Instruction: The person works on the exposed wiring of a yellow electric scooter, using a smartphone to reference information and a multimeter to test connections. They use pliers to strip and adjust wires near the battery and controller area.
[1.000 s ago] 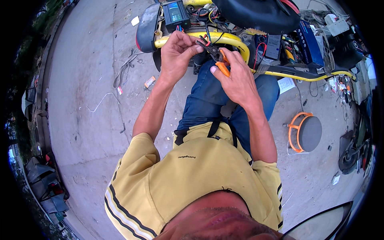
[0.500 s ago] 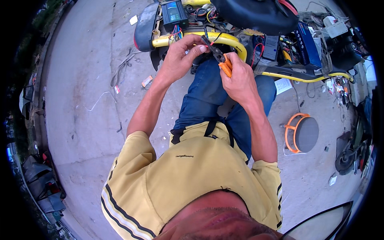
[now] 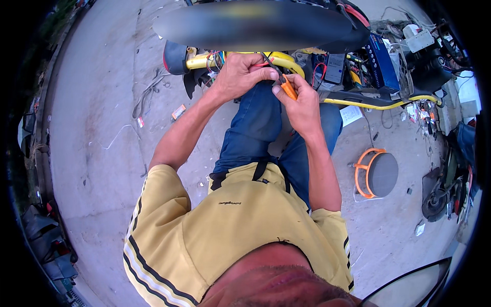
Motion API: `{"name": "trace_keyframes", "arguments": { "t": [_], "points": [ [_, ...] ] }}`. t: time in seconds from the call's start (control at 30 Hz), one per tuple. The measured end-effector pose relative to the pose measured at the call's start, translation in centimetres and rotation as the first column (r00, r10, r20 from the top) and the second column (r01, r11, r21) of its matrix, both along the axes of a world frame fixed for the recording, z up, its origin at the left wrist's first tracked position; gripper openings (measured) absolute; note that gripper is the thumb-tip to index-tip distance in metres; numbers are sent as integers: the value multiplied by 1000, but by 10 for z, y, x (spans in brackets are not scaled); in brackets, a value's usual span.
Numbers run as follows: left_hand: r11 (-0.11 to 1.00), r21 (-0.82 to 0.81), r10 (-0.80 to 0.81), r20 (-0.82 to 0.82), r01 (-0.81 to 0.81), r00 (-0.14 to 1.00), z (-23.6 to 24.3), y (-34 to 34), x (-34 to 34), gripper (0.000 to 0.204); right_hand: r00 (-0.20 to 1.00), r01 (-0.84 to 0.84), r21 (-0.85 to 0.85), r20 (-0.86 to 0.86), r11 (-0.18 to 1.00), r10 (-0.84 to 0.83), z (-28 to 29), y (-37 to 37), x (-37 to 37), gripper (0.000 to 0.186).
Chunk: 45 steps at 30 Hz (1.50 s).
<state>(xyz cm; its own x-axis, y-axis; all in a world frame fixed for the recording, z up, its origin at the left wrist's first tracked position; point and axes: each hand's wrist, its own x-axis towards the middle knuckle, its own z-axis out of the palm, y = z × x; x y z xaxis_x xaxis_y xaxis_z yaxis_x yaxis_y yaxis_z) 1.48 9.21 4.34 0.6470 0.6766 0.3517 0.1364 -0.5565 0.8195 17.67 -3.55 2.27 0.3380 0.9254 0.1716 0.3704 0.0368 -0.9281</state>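
Orange-handled pliers point(image 3: 289, 91) sit in the right hand point(image 3: 304, 106), its fingers closed around the grips, while just beside it the left hand point(image 3: 238, 79) has thumb and forefinger pinched on a red wire point(image 3: 262, 65) near the dark nose of the tool. Working the wire with the pliers seems to be the step in hand, and the next move would call for a steady left pinch and a controlled right squeeze; whether the nose grips anything I cannot tell. Just beyond both hands curves a yellow tubular frame point(image 3: 292, 65), with a blurred black seat point(image 3: 261, 29) farther out.
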Motion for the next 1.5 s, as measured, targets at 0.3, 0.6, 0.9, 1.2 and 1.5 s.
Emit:
{"name": "trace_keyframes", "arguments": {
  "t": [0.3,0.6,0.9,1.2,1.5],
  "points": [
    [993,110,32,44,-36,999,-12,10,-6,55,913,404,65,32,913,-406,15,0,-14,39],
    [978,-175,-85,184,117,979,-4,9,-10,28,923,117,22,367,993,-117,6,-15,2,60],
    [911,378,-203,64,165,977,-4,8,-13,20,548,157,149,809,976,-212,14,-22,1,67],
    [990,42,-141,183,136,973,-13,6,-19,20,898,153,-52,425,987,-116,13,-24,9,56],
    [986,47,-164,107,160,981,-15,1,-17,19,923,16,12,383,1000,-20,18,-15,-7,54]
  ]
}}
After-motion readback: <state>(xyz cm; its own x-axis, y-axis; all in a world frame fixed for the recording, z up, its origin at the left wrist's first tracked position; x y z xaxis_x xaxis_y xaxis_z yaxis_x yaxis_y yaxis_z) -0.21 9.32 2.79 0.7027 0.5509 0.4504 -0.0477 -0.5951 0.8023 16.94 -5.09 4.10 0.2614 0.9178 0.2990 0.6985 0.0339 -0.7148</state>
